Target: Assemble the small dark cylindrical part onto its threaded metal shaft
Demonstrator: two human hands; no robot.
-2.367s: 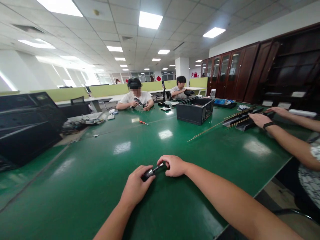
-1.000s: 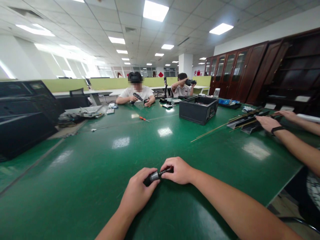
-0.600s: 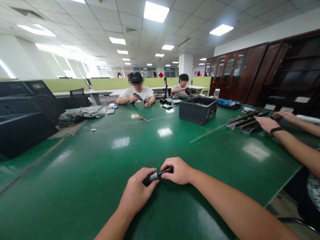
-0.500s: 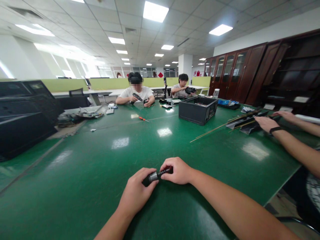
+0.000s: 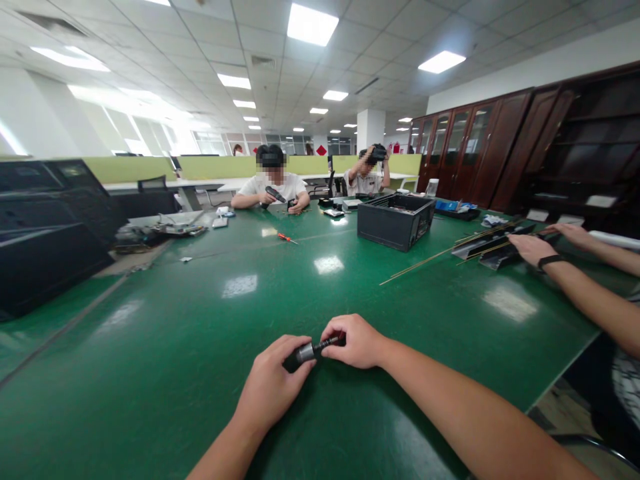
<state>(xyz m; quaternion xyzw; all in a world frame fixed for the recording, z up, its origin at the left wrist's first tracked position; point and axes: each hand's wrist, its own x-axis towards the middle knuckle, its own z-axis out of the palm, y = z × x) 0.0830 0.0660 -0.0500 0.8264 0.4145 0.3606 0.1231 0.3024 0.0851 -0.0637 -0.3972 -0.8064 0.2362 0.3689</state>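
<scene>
My left hand [image 5: 273, 380] is closed around the thick end of a dark cylindrical tool [image 5: 305, 353] with a silver collar. A narrower ribbed shaft runs from the collar toward my right hand [image 5: 357, 342]. The fingers of that hand are bent round the tool's thin dark end, and the palm hides part of it. The tool is held low over the near part of the green table [image 5: 200, 373], thick end to the left. I cannot make out its exact kind.
A black computer case [image 5: 390, 227] stands open-topped beyond my hands. An orange screwdriver [image 5: 286, 238] lies farther left. Thin brass-coloured rods [image 5: 415, 267] and metal channels [image 5: 500, 252] lie at right, beneath another person's hands [image 5: 533, 248]. Dark casings [image 5: 50, 233] stand at left; two people sit opposite.
My hands and the tool stay almost in place. At the back right, a person has raised a dark headset from chest height to the head.
</scene>
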